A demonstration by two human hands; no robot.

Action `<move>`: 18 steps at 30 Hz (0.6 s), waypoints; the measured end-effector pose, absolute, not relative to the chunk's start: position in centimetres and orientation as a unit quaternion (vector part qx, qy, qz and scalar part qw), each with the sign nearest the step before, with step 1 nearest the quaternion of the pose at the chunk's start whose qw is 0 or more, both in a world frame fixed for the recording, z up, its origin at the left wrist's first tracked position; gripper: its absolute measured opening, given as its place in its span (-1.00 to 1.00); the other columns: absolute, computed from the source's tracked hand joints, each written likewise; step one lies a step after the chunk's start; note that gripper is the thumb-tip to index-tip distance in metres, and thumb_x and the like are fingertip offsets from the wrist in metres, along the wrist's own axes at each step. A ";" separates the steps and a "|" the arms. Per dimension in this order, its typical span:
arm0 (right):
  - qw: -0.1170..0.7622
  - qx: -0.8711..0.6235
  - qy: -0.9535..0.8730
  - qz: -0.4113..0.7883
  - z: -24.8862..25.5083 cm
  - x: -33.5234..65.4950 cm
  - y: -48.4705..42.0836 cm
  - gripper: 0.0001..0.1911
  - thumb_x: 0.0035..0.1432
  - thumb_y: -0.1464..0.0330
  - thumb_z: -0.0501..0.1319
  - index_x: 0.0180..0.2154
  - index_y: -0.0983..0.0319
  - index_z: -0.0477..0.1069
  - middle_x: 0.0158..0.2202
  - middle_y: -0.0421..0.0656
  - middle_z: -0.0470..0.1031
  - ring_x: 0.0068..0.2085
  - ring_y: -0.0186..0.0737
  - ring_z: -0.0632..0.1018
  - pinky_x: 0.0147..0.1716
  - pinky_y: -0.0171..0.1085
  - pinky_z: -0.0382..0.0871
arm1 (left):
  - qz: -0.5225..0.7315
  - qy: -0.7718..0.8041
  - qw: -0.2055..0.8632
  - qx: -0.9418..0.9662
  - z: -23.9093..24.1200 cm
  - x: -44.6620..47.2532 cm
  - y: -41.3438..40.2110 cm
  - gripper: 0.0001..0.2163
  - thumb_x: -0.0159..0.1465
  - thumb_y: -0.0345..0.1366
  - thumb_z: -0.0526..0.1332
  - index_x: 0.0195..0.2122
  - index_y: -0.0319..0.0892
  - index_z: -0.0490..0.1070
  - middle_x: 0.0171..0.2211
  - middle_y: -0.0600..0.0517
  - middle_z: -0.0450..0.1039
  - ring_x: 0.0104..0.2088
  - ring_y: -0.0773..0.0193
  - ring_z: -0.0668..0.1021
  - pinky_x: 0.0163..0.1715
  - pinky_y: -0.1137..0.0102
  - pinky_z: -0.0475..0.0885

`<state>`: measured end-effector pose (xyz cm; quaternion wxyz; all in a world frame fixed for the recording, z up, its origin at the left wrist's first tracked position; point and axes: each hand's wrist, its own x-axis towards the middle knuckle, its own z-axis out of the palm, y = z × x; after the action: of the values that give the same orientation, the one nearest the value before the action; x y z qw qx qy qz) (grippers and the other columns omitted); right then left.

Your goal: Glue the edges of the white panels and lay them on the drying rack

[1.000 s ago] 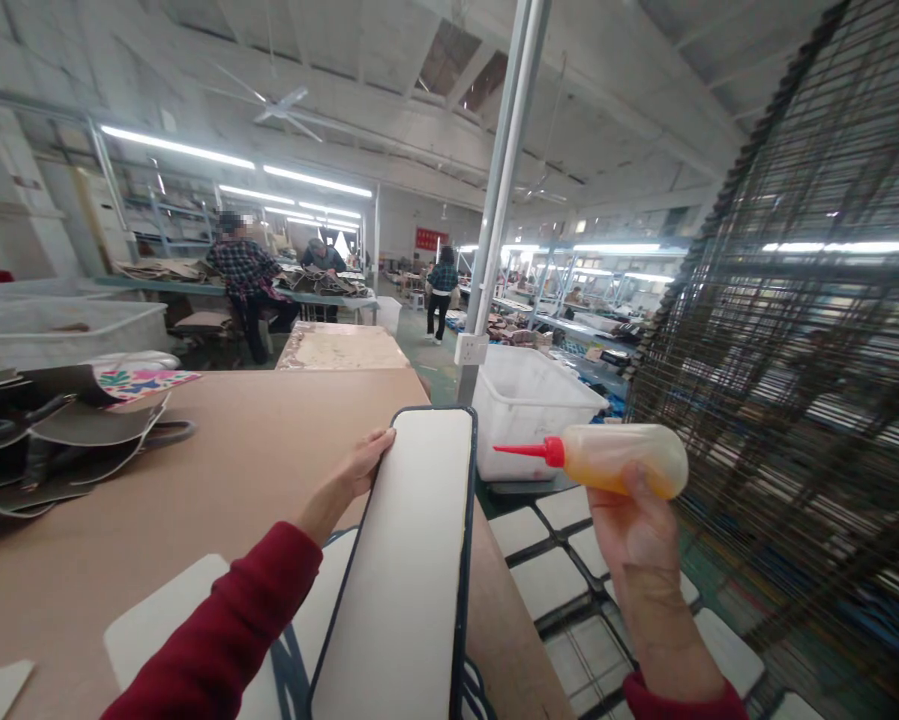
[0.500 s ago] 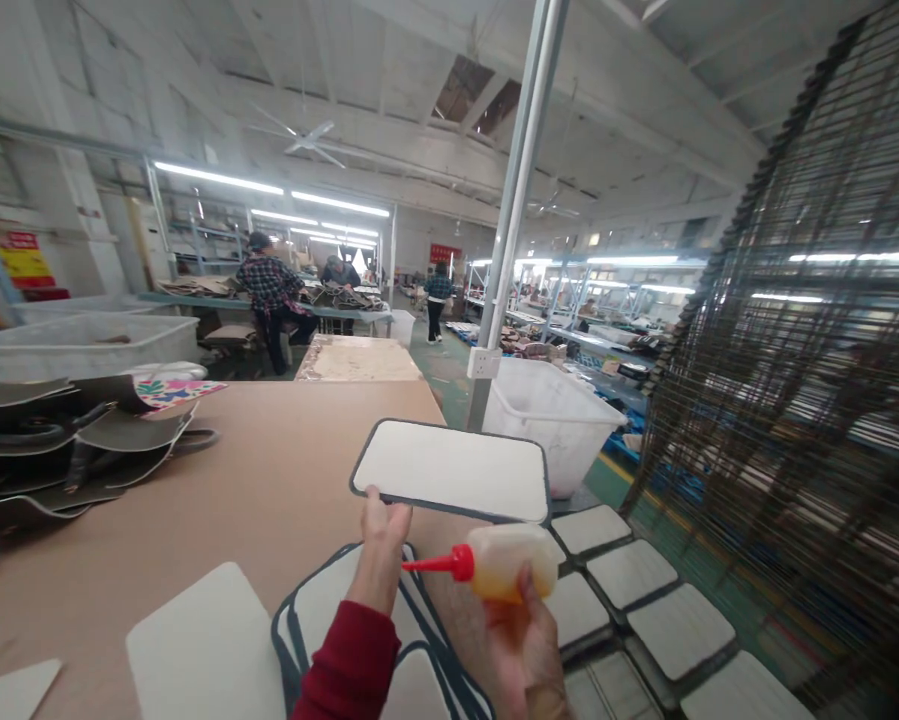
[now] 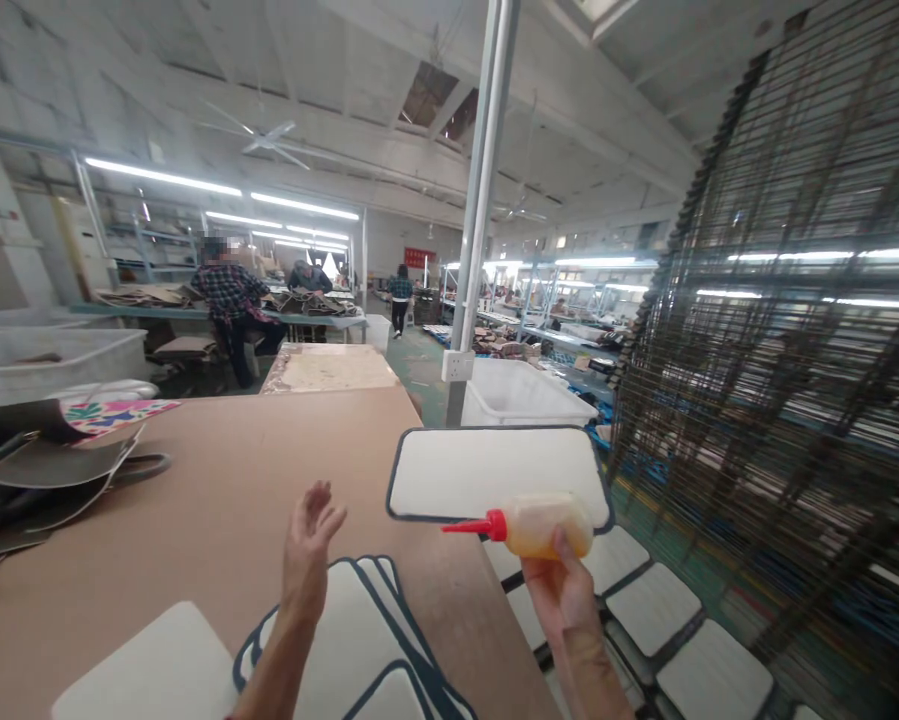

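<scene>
My right hand [image 3: 565,595] is wrapped round a squeeze bottle [image 3: 550,525] with a red pointed nozzle and yellowish liquid inside. The bottle lies on its side in the air, its nozzle pointing left. Just behind it is a white rounded panel [image 3: 486,465] with a dark border, out by the table's right edge; what supports it is hidden. My left hand [image 3: 310,540] is raised over the table, fingers apart and holding nothing. Below it lies a loose stack of similar dark-edged white panels [image 3: 344,630]. A plain white sheet [image 3: 153,670] rests at the lower left.
Dark bag-like pieces [image 3: 51,480] are piled on the brown table [image 3: 269,440] at left. Small white pads [image 3: 655,605] sit in rows to the right, below a tall wire rack [image 3: 779,330]. A post [image 3: 475,200] and white bin [image 3: 524,395] stand beyond; people work farther back.
My left hand has let go of the dark-edged panel and drawn back left. The panel and the bottle in my right hand have shifted right. The view has turned slightly right.
</scene>
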<state>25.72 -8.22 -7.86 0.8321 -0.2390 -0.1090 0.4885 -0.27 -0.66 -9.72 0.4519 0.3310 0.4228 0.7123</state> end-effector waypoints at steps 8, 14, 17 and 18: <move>0.756 -0.266 -0.161 0.576 -10.1 22.9 -9.9 -0.51 -0.38 0.26 0.59 -0.31 0.21 0.56 -0.31 -0.11 0.63 -0.26 -0.08 0.63 -0.24 -0.20 0.55 | 0.306 0.353 0.329 0.821 0.1 5.4 5.5 -0.31 -0.06 -0.16 0.37 0.12 -0.31 0.37 0.09 -0.26 0.43 0.11 -0.12 0.43 0.11 0.11 0.29; 0.764 -0.285 -0.165 0.554 -11.5 24.2 -12.3 -0.59 -0.18 0.20 0.52 -0.27 0.22 0.56 -0.26 -0.07 0.63 -0.21 -0.03 0.62 -0.19 -0.11 0.54 | 0.298 0.277 0.495 0.768 -2.1 5.1 6.5 -0.67 -0.04 -0.21 0.39 -0.23 -0.22 0.59 -0.32 0.00 0.59 -0.20 0.05 0.57 -0.20 0.36 0.43; 0.793 -0.310 -0.150 0.502 -10.2 27.2 -13.5 -0.60 -0.12 0.12 0.48 -0.25 0.18 0.56 -0.27 -0.08 0.63 -0.22 -0.04 0.62 -0.22 -0.11 0.54 | 0.334 0.275 0.528 0.731 -2.5 3.6 5.5 -0.63 -0.11 -0.34 0.43 -0.21 -0.18 0.60 -0.28 -0.01 0.60 -0.13 0.07 0.56 -0.15 0.39 0.42; 0.811 -0.321 -0.154 0.463 -9.0 28.4 -13.7 -0.58 -0.15 0.13 0.49 -0.24 0.17 0.56 -0.26 -0.09 0.63 -0.22 -0.04 0.62 -0.20 -0.11 0.54 | 0.323 0.274 0.540 0.727 -2.4 3.0 5.1 -0.62 -0.11 -0.36 0.43 -0.20 -0.17 0.60 -0.28 0.00 0.60 -0.14 0.07 0.56 -0.15 0.39 0.42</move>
<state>28.42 -13.68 -9.04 0.8113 -0.3212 -0.1543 0.4635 3.05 5.08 -2.35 0.5397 0.7274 0.2741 0.3231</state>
